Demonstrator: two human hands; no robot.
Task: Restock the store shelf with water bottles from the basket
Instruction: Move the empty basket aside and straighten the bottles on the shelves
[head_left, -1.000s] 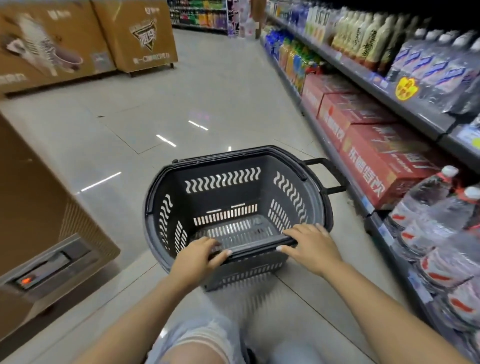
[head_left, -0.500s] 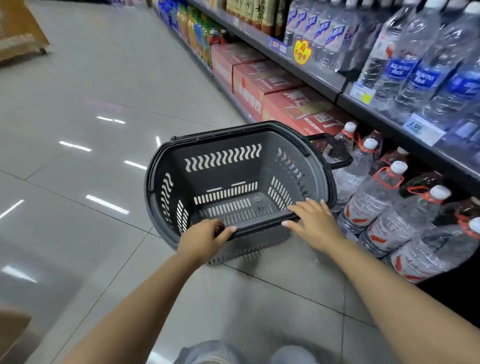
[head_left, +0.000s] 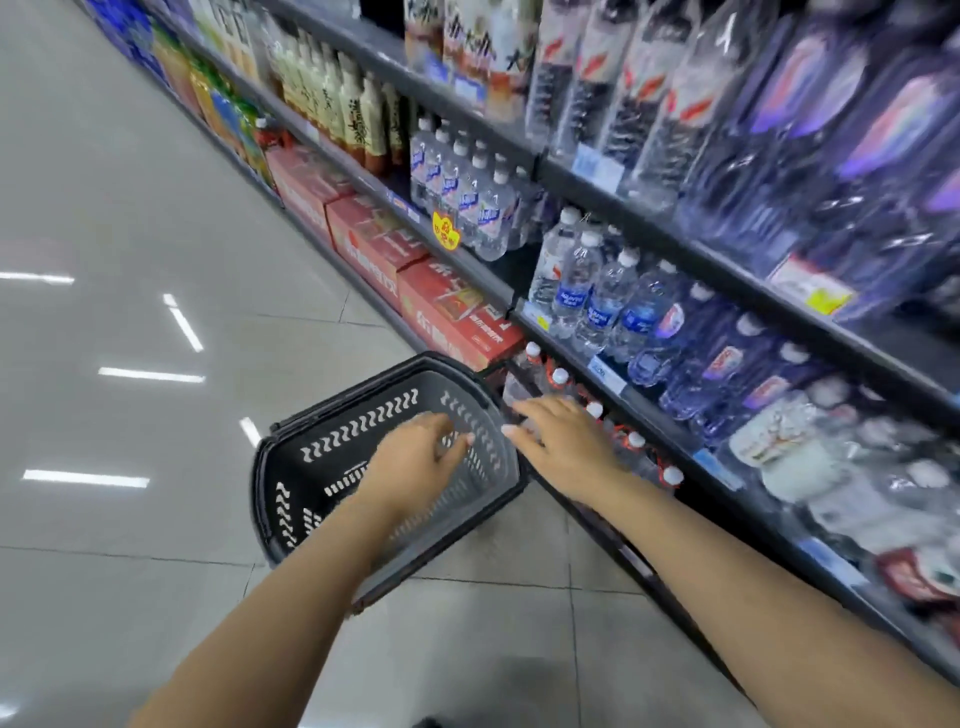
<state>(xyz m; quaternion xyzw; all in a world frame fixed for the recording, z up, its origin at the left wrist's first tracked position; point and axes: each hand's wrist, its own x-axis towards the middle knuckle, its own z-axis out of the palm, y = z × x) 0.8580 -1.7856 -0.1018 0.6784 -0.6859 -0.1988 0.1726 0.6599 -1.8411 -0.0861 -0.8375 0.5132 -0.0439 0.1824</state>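
Basket (head_left: 311, 462) on floor (head_left: 130, 234) left of shelf (head_left: 727, 275), water bottles (head_left: 597, 296) on shelf, boxes (head_left: 374, 244) beyond basket

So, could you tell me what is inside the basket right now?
No bottles show in the basket; only its slotted floor. The left hand and forearm cover part of the inside.

Grey tiled floor (head_left: 156, 208) carries a dark plastic basket (head_left: 311, 467), just beside the shelf (head_left: 670, 249). Shelf tiers hold water bottles (head_left: 597, 296); red cartons (head_left: 457, 317) sit beyond the basket.
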